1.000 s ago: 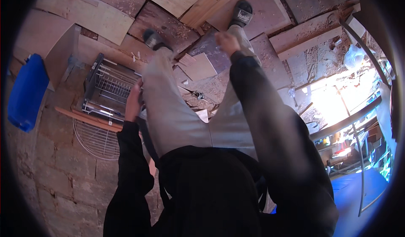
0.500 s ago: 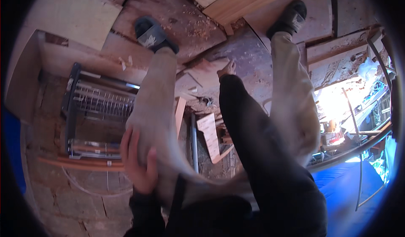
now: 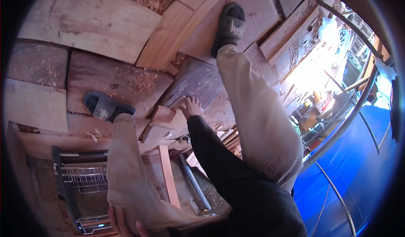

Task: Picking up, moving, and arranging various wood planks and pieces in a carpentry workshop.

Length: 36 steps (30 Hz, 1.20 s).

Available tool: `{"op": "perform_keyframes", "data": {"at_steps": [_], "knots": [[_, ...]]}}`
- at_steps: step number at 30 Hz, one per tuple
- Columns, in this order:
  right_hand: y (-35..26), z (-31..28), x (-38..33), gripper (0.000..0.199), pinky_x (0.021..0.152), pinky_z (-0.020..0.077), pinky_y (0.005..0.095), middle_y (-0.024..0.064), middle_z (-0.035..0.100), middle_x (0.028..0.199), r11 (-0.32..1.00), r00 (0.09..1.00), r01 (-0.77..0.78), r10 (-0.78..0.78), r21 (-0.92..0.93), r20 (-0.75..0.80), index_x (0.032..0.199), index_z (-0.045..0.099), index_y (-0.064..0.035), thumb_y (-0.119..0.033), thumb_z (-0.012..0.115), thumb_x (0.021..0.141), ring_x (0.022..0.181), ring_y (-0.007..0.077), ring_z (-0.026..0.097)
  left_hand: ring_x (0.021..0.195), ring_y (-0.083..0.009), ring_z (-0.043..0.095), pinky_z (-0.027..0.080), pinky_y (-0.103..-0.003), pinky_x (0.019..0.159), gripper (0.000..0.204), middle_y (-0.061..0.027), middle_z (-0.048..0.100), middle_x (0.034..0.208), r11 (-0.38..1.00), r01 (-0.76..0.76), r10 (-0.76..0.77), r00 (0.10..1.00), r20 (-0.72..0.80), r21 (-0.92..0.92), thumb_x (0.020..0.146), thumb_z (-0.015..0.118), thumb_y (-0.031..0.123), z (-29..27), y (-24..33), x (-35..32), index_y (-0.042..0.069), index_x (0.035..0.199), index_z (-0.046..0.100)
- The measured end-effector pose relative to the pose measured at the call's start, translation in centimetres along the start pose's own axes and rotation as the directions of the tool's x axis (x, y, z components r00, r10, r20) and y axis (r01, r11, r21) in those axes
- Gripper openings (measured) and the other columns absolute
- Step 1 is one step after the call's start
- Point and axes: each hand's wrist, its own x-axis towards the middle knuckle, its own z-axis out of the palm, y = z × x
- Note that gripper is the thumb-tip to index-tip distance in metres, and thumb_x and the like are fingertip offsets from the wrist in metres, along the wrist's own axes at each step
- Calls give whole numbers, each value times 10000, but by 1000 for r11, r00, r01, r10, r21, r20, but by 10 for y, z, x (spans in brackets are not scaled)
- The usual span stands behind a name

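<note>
My right hand (image 3: 192,107) reaches down to the floor between my feet. Its fingers are spread over the far end of a pale flat piece of wood (image 3: 179,119); I see no closed grip on it. Against that piece, to the left, is a reddish wooden block (image 3: 163,114). My left hand (image 3: 124,225) rests on my left trouser leg (image 3: 128,169) near the knee, fingers apart and holding nothing. The lower picture edge cuts off its palm.
Boards (image 3: 101,19) and wood shavings cover the ground around my slippers (image 3: 230,28). At left lies a dark frame with a wire rack (image 3: 84,178). A wood strip (image 3: 169,176) and a metal tube (image 3: 195,182) lie below. A blue sheet (image 3: 337,173) and curved pipe (image 3: 358,104) stand right.
The view has turned and shifted, so my feet and the boards sit further left. My right hand now shows more fully, spread over the wood. My left hand stays on the leg.
</note>
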Motion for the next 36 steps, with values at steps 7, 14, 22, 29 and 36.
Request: {"op": "perform_keyframes", "data": {"at_steps": [7, 14, 22, 29, 36], "knots": [[-12, 28, -21, 664, 1022, 329, 453, 148, 367, 1355, 969, 953, 217, -237, -120, -191, 1315, 392, -150, -219, 669, 716, 1266, 338, 338, 1197, -412, 429, 330, -471, 1011, 454, -266, 442, 1304, 1000, -2, 1, 1000, -3, -8, 905, 510, 313, -3, -8, -7, 2, 1234, 534], [22, 17, 5, 453, 982, 375, 438, 187, 404, 1260, 877, 863, 470, -480, -98, -159, 1178, 458, -73, -78, 566, 738, 1179, 393, 385, 1189, -420, 433, 329, -482, 1007, 464, -267, 462, 1285, 993, 35, -37, 999, -21, -110, 894, 526, 335, 3, -9, -8, -8, 1204, 559], [39, 21, 32, 337, 834, 452, 442, 152, 510, 1097, 836, 811, 526, -440, -152, 386, 1021, 546, -72, -190, 627, 717, 1008, 354, 505, 951, -400, 578, 450, -454, 851, 369, -243, 590, 1091, 997, -58, 64, 988, -139, 43, 896, 515, 305, 11, -25, -25, -15, 1026, 645], [33, -23, -75, 297, 739, 476, 505, 188, 573, 986, 868, 857, 458, -374, -191, 355, 1006, 576, -126, -122, 559, 710, 924, 358, 568, 1208, -362, 417, 317, -440, 1018, 385, -194, 442, 1310, 988, 34, -42, 998, -54, -148, 843, 576, 243, 30, -27, -62, -11, 1131, 552], [-71, -248, -177, 223, 710, 504, 487, 211, 578, 941, 942, 941, 336, -335, 5, -47, 935, 593, -88, -88, 519, 725, 795, 413, 603, 1126, -365, 472, 346, -449, 985, 386, -181, 530, 1173, 992, -109, 99, 985, -138, -70, 785, 650, 249, 46, -19, -63, 10, 1080, 579]]}}
